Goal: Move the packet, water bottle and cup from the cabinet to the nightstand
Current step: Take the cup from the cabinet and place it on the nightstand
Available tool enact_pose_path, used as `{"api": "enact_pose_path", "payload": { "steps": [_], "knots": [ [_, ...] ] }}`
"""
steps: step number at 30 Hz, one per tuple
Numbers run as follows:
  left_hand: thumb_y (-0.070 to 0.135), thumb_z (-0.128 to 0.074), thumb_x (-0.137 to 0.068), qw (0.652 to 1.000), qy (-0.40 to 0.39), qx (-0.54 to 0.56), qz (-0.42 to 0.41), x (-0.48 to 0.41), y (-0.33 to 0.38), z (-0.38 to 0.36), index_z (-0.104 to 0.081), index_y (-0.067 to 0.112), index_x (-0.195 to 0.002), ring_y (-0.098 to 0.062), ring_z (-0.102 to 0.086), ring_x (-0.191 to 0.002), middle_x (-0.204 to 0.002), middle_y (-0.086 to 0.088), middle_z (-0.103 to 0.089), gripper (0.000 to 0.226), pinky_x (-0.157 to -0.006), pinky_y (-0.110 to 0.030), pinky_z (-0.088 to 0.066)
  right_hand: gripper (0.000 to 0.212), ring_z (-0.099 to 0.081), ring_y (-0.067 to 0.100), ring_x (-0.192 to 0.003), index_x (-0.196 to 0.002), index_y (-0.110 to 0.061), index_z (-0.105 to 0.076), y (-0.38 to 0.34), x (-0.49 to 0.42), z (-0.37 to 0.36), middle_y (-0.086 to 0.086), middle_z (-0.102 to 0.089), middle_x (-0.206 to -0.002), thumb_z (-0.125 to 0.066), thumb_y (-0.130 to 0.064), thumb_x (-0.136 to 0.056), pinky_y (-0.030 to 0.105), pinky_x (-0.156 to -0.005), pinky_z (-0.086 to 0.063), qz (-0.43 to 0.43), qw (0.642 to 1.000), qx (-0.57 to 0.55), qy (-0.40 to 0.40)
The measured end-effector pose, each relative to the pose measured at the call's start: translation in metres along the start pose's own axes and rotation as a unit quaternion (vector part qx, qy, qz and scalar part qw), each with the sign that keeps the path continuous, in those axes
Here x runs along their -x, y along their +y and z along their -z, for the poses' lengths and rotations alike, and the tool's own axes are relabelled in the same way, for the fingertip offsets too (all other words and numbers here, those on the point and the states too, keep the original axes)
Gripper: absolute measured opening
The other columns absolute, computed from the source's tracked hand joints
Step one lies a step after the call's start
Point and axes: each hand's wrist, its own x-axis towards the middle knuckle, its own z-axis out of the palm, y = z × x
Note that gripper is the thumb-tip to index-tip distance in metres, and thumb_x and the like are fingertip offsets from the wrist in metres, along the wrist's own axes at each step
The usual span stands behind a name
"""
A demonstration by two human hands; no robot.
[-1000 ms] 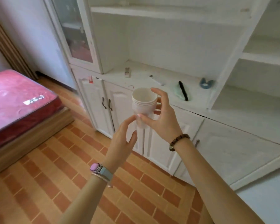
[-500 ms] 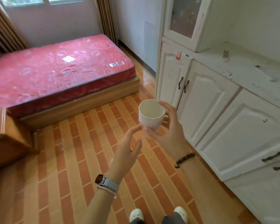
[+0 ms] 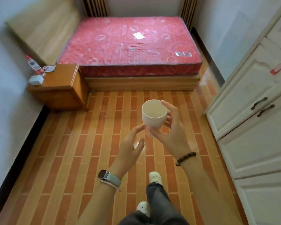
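Note:
My right hand (image 3: 166, 133) holds a white cup (image 3: 153, 115) upright and empty, out over the floor at chest height. My left hand (image 3: 131, 146) hovers just below and left of it with fingers apart, one fingertip close to the cup's base. The wooden nightstand (image 3: 60, 85) stands at the far left beside the bed. On its top a clear water bottle (image 3: 34, 64) with a red cap stands at the back, a red and white packet (image 3: 48, 68) lies next to it, and a small white box (image 3: 36, 80) sits in front.
A bed with a red mattress (image 3: 133, 44) fills the far middle. The white cabinet (image 3: 256, 120) with closed doors runs along the right. Orange tiled floor (image 3: 81, 153) stretches between me and the nightstand. My feet in white shoes (image 3: 155, 177) show below.
The view has swung left from the cabinet to the bed and nightstand. The cup stays in my right hand, and my left hand stays open beneath it.

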Motion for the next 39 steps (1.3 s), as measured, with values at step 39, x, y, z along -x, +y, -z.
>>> {"api": "enact_pose_path", "payload": {
  "steps": [39],
  "knots": [
    [0.021, -0.05, -0.097, 0.94, 0.285, 0.018, 0.185, -0.317, -0.181, 0.246, -0.051, 0.034, -0.124, 0.007, -0.051, -0.114, -0.119, 0.024, -0.057, 0.031, -0.092, -0.016, -0.044, 0.079, -0.056, 0.006, -0.115, -0.134, -0.046, -0.033, -0.002, -0.441, -0.295, -0.01, -0.054, -0.128, -0.081, -0.022, -0.075, 0.028, -0.094, -0.053, 0.057, 0.954, -0.1, -0.278]
  ]
}}
